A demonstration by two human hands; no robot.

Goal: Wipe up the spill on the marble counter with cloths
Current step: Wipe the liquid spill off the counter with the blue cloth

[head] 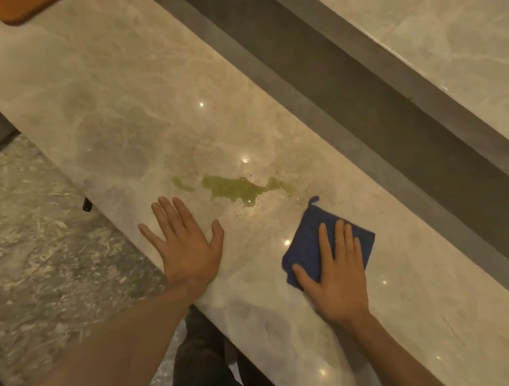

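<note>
- Right hand (336,282) is lying flat on a folded dark blue cloth (311,243), fingers straight and close together, thumb out to the side on the cloth's near corner. It's pressing down on it, not gripping it.
- Left hand (186,245) is palm down right on the marble counter (127,90), fingers spread wide and straight, nothing in it. It sits near the counter's front edge, with the wrist crossing over that edge.
- The cloth is flat on the counter, one corner pointing up toward the spill, with a little loop tag sticking off that corner.
- The spill (243,189) is a yellowish-green puddle, irregular shape, just past both hands and kinda between them. A smaller streak of the same stuff sits off to its left. The cloth's far corner is near the puddle's right end but not touching it, as far as I can see.
- Counter is glossy beige marble with little light reflections all over it.
- Behind the counter runs a dark grey strip (364,110), then another pale marble surface (450,27).
- Top left corner there's an orange-brown thing (23,9) on the counter, mostly cut off so can't tell what it is.
- Below the counter edge you get grey mottled floor (31,250) and the person's dark trousers (204,373).
</note>
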